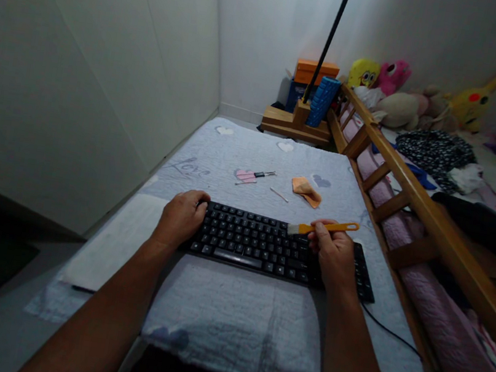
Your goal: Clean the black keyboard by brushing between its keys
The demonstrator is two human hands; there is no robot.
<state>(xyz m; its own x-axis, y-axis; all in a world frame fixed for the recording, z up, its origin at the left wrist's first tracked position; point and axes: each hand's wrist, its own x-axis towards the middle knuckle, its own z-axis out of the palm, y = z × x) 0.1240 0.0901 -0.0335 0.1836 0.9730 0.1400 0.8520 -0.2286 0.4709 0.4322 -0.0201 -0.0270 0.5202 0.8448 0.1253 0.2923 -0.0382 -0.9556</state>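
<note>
A black keyboard (pixel 249 239) lies across the cloth-covered table in front of me. My left hand (pixel 185 214) grips its left end, fingers curled over the far corner. In my right hand (pixel 332 248) is a small brush with a yellow handle (pixel 339 226), pinched between thumb and fingers. The pale bristles point left, at the keyboard's upper right rows. My right hand and forearm hide part of the keys on that side.
Beyond the keyboard lie an orange cloth (pixel 307 192), a cotton swab (pixel 279 194) and a thin dark-handled tool (pixel 264 175). A white sheet (pixel 113 240) is at the left. A cable (pixel 389 331) runs off right, near the wooden bed rail (pixel 400 165).
</note>
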